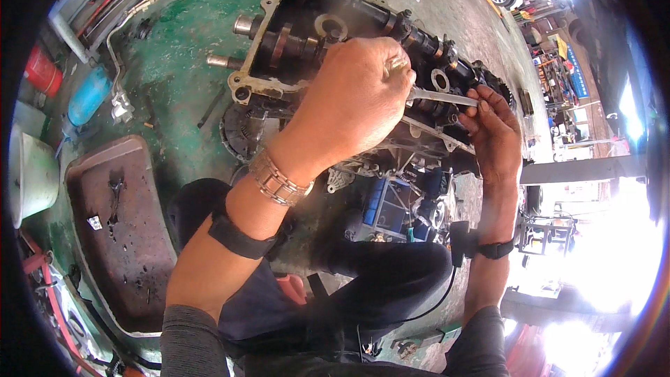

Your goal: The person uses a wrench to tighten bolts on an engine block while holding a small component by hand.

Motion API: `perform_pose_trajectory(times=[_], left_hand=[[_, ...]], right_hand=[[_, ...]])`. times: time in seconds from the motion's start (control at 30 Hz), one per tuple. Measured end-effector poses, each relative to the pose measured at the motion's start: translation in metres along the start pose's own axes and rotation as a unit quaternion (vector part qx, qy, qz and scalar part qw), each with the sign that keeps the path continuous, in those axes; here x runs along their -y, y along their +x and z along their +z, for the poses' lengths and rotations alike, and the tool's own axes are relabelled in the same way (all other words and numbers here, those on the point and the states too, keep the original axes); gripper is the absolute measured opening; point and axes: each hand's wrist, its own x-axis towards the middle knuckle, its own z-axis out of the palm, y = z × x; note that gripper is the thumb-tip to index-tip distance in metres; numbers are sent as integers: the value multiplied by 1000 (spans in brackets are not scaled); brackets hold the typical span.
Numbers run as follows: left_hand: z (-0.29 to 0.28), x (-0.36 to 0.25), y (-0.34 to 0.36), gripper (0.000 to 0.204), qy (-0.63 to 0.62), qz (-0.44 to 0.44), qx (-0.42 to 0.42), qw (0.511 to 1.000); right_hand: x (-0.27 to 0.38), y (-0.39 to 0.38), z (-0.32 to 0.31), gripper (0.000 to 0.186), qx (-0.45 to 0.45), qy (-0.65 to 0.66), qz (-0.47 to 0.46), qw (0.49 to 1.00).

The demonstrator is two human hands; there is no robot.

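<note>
The left hand [363,98] is clenched in a fist around one end of a slim silver bar [445,97], while the right hand [497,129] closes its fingertips on the far end; the two hands are apart, joined only by the bar. The full fist probably gives the firmer hold, and the lighter fingertip grip seems to guide or steady the tip; what that tip meets is hidden by the fingers. The bar lies across the top of a dark, opened engine [278,87], in front of the person, whose exposed shafts sit uppermost, presumably to be within reach from above. One pale ring [434,78] lies on it just beyond the bar, and a larger pale ring [319,26] is farther left. Two short metal tubes [222,61] jut from its left end. Below, near the person's knees, is a blue box [386,204]. On the green floor [199,42] to the left, a shallow brown tray [136,167] holds small dark parts, its raised rim likely keeping them and any oil together. Beyond it stand a white bucket [36,171], a blue bottle [91,95] and a red cylinder [43,71].
</note>
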Motion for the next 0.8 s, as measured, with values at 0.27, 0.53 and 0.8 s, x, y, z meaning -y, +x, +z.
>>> perform_pose_trajectory(times=[0.27, 0.53, 0.8], left_hand=[[3, 1, 2, 12, 32, 30, -28, 999], [2, 0, 2, 14, -12, -1, -19, 1000], [-3, -7, 5, 19, -48, -15, -47, 998]], right_hand=[[19, 23, 13, 35, 20, -91, -7, 996], [23, 61, 38, 37, 43, -125, 22, 991], [32, 87, 73, 43, 59, -283, -61, 955]])
